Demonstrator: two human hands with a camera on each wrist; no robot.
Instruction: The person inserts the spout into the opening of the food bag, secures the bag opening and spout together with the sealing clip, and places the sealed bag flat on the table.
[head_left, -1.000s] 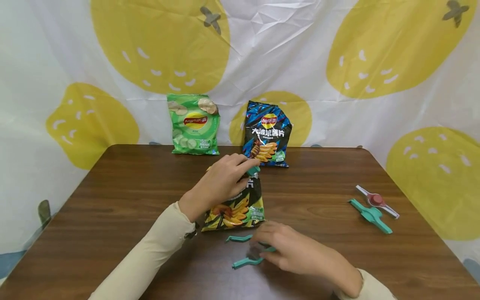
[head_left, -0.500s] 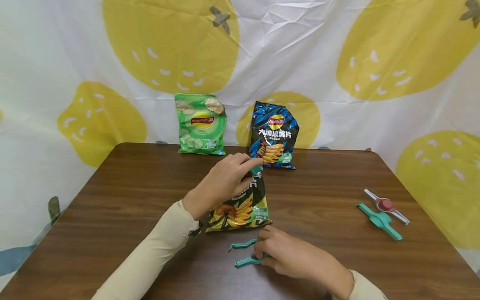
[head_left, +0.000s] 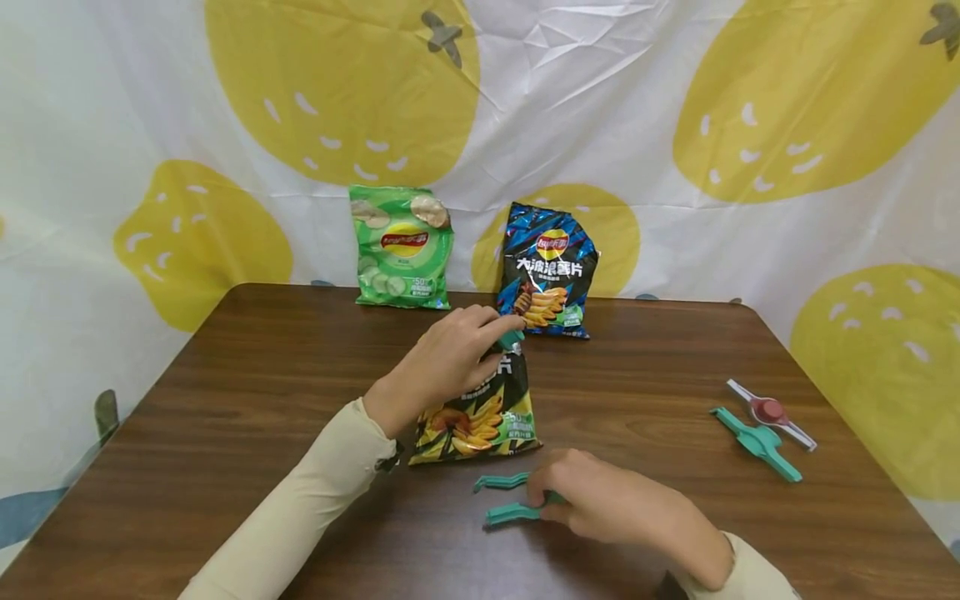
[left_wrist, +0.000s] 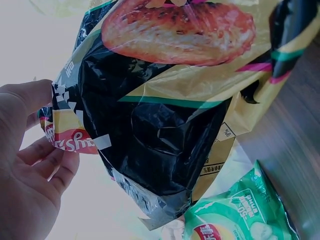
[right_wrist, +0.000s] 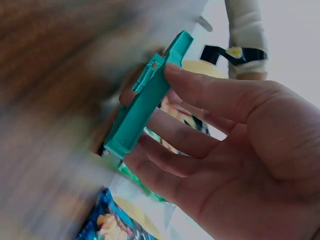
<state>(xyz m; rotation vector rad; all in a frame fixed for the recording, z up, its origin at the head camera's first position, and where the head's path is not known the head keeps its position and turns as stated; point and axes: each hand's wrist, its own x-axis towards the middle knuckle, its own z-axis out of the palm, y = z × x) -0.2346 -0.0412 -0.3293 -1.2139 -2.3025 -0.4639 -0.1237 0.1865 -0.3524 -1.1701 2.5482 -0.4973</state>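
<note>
My left hand (head_left: 457,354) grips the top of a black and yellow chip bag (head_left: 476,421) standing on the table. A teal patch shows under its fingertips at the bag's upper edge. In the left wrist view the bag (left_wrist: 172,115) hangs upside down in the picture, thumb and fingers around its red-logo corner. In front of the bag my right hand (head_left: 600,496) pinches a teal bag clip (head_left: 513,512). Two slim teal arms stick out leftward from this hand, apart from each other. The right wrist view shows the clip (right_wrist: 145,105) between thumb and fingers.
A green chip bag (head_left: 401,250) and a blue-black chip bag (head_left: 550,271) stand at the back of the wooden table (head_left: 285,400), before a lemon-print cloth (head_left: 540,75). On the right lie another teal clip (head_left: 757,442) and a white clip with a red middle (head_left: 771,411).
The view has shifted slightly. My right hand has moved a little to the right with the teal clip, whose arms now sit nearer each other. The left hand stays on the bag's top.
</note>
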